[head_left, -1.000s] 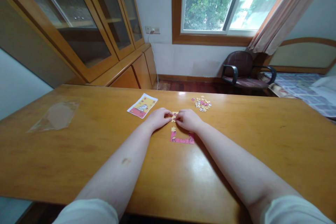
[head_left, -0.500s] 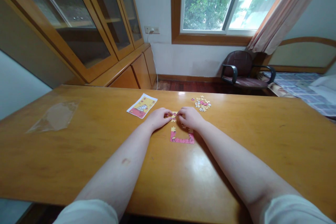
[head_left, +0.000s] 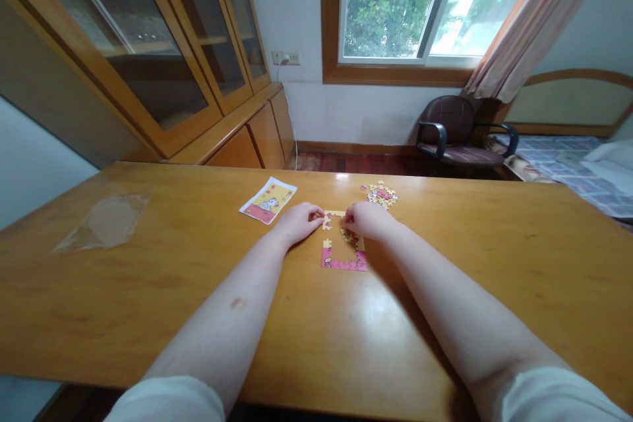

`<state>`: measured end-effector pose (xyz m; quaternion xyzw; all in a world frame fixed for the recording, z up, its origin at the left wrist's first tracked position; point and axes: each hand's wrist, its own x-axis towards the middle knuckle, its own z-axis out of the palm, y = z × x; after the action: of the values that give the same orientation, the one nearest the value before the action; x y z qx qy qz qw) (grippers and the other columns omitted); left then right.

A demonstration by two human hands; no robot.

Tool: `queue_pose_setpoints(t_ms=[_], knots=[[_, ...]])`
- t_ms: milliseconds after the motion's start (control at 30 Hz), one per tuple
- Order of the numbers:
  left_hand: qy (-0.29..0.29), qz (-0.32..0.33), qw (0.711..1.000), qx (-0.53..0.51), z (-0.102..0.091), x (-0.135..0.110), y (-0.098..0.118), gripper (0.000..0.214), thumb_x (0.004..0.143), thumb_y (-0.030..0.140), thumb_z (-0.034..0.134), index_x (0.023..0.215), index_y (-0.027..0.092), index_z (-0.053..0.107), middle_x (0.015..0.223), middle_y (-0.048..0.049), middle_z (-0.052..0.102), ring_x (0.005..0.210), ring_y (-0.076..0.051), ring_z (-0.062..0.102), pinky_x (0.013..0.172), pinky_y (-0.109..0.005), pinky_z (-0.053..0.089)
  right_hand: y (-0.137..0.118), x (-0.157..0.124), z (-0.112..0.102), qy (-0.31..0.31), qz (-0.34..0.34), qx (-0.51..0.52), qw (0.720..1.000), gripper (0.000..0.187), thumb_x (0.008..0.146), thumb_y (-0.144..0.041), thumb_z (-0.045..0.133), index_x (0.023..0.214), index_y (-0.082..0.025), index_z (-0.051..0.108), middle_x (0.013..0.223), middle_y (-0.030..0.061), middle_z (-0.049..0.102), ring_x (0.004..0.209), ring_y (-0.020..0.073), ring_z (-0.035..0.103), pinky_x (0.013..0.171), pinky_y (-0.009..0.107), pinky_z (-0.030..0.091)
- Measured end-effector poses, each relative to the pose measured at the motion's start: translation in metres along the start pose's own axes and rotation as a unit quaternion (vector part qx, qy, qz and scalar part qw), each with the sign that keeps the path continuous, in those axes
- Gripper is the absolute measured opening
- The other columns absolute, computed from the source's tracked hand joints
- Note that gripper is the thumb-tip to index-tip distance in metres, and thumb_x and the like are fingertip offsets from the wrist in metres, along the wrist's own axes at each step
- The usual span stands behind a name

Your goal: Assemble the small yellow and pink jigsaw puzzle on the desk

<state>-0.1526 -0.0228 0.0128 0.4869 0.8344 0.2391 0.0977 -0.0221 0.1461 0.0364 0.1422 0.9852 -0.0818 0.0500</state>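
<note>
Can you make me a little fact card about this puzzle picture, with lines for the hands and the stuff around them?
Puzzle frame: pink bottom, yellow top, gap on the left side
Left hand: by the frame's upper left corner
Right hand: over the upper right part; anything in its grip is hidden
Loose pieces: piled just beyond the right hand
Picture card: beyond the left wrist
See-through plastic: far left
Table: wooden

i read the desk point(head_left: 316, 343) as varnished wood, glossy where it catches light. the bag point(head_left: 103, 221) is thin, clear, crinkled plastic; the picture sheet point(head_left: 270, 201) looks like smooth paper, the puzzle pieces point(head_left: 382, 195) like printed card. beyond, the chair point(head_left: 451, 122) looks leathery, the curtain point(head_left: 539, 26) is cloth, the cabinet point(head_left: 267, 133) glossy wood and glass.
</note>
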Motion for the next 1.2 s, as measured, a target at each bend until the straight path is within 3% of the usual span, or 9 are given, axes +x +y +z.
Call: queue_pose_setpoints(t_ms=[100, 233, 333, 467, 567, 733, 1033, 1200], knots=[[-0.007, -0.003, 1.000, 0.002, 0.000, 0.000, 0.001, 0.019, 0.079, 0.033, 0.059, 0.089, 0.024, 0.071, 0.086, -0.0014, 0.066, 0.079, -0.017, 0.060, 0.071, -0.027, 0.044, -0.007, -0.002, 0.001, -0.006, 0.013, -0.019, 1.000, 0.023, 0.078, -0.041, 0.064, 0.087, -0.024, 0.075, 0.090, 0.0069, 0.073, 0.081, 0.0221, 0.066, 0.068, 0.027, 0.046], [-0.015, -0.011, 1.000, 0.008, -0.001, 0.000, 0.002, 0.015, 0.076, 0.032, 0.061, 0.085, 0.023, 0.069, 0.083, -0.0006, 0.065, 0.076, -0.017, 0.059, 0.069, -0.027, 0.042, -0.011, -0.003, 0.000, -0.011, -0.023, -0.006, 1.000, 0.022, 0.083, -0.036, 0.060, 0.095, -0.025, 0.074, 0.100, 0.0060, 0.072, 0.090, 0.0200, 0.065, 0.074, 0.023, 0.045], [-0.014, -0.010, 1.000, 0.005, -0.002, 0.000, 0.004, 0.014, 0.076, 0.033, 0.060, 0.083, 0.023, 0.068, 0.081, -0.0002, 0.065, 0.074, -0.016, 0.057, 0.066, -0.027, 0.041, -0.012, -0.006, -0.007, 0.000, -0.011, 0.005, 1.000, 0.023, 0.085, -0.036, 0.057, 0.096, -0.024, 0.074, 0.102, 0.0071, 0.071, 0.091, 0.0205, 0.065, 0.075, 0.024, 0.046], [-0.020, -0.008, 1.000, -0.001, -0.003, -0.001, 0.005, 0.017, 0.076, 0.038, 0.061, 0.075, 0.021, 0.064, 0.076, 0.0000, 0.063, 0.070, -0.015, 0.055, 0.061, -0.026, 0.037, -0.015, -0.012, -0.018, -0.069, 0.024, -0.008, 0.997, 0.022, 0.075, -0.039, 0.066, 0.086, -0.022, 0.074, 0.087, 0.0079, 0.073, 0.080, 0.0228, 0.066, 0.067, 0.027, 0.047], [-0.051, 0.007, 0.999, -0.009, -0.005, -0.003, 0.009, 0.022, 0.074, 0.042, 0.062, 0.070, 0.020, 0.061, 0.070, 0.0016, 0.061, 0.065, -0.014, 0.053, 0.057, -0.025, 0.034, -0.017, -0.014, -0.021, -0.100, 0.016, -0.027, 0.995, 0.023, 0.068, -0.038, 0.070, 0.084, -0.022, 0.075, 0.084, 0.0081, 0.073, 0.077, 0.0239, 0.066, 0.064, 0.028, 0.047], [-0.110, 0.032, 0.993, 0.004, -0.008, -0.006, 0.014, 0.024, 0.067, 0.040, 0.068, 0.065, 0.020, 0.057, 0.066, 0.0035, 0.060, 0.059, -0.012, 0.049, 0.054, -0.025, 0.030, -0.020, -0.012, -0.017, -0.110, 0.020, -0.029, 0.993, 0.024, 0.071, -0.037, 0.069, 0.089, -0.022, 0.076, 0.087, 0.0092, 0.073, 0.078, 0.0233, 0.066, 0.065, 0.028, 0.048], [-0.120, 0.040, 0.992, 0.000, -0.007, -0.005, 0.009, 0.028, 0.065, 0.042, 0.068, 0.060, 0.019, 0.053, 0.060, 0.0045, 0.056, 0.056, -0.011, 0.046, 0.051, -0.025, 0.027, -0.024, -0.011, -0.014, -0.124, -0.009, 0.010, 0.992, 0.023, 0.071, -0.035, 0.069, 0.088, -0.021, 0.076, 0.082, 0.0072, 0.073, 0.072, 0.0201, 0.065, 0.060, 0.024, 0.043], [-0.102, 0.046, 0.993, -0.023, -0.007, -0.006, 0.011, 0.032, 0.070, 0.044, 0.062, 0.058, 0.018, 0.047, 0.056, 0.0050, 0.047, 0.054, -0.010, 0.039, 0.051, -0.025, 0.024, -0.025, -0.013, -0.010, -0.133, -0.024, 0.041, 0.990, 0.023, 0.073, -0.034, 0.068, 0.091, -0.022, 0.075, 0.082, 0.0046, 0.073, 0.071, 0.0174, 0.064, 0.058, 0.022, 0.040]])
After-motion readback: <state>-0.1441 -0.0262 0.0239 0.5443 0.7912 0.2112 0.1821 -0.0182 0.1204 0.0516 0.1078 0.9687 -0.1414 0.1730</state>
